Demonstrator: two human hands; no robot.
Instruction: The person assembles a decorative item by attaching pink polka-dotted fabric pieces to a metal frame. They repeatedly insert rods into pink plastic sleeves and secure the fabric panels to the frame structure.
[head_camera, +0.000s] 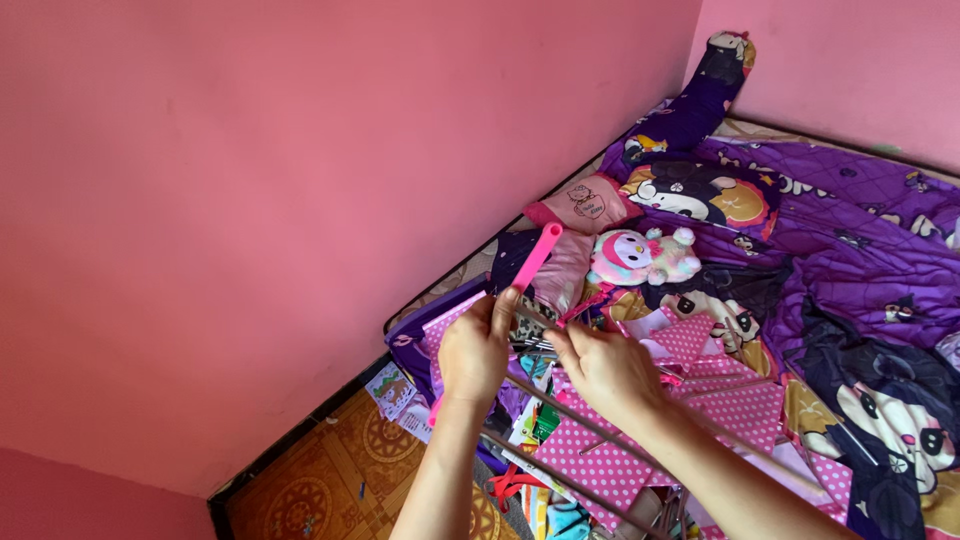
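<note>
My left hand (472, 355) grips a long flat pink plastic strip (538, 256) that points up and away toward the wall. My right hand (604, 368) is just beside it, fingers pinched on a small part near the strip's lower end; what it pinches is too small to tell. Both hands hover over pink polka-dot fabric panels (640, 440) and thin grey metal rods (560, 405) lying at the edge of the bed.
A bed with a purple cartoon-print cover (850, 260) fills the right side. On it lie a pastel plush toy (640, 257), a small pink cushion (585, 205) and a purple bolster (700, 95). Pink walls (250, 200) stand close on the left. Papers lie on the patterned floor (330, 480).
</note>
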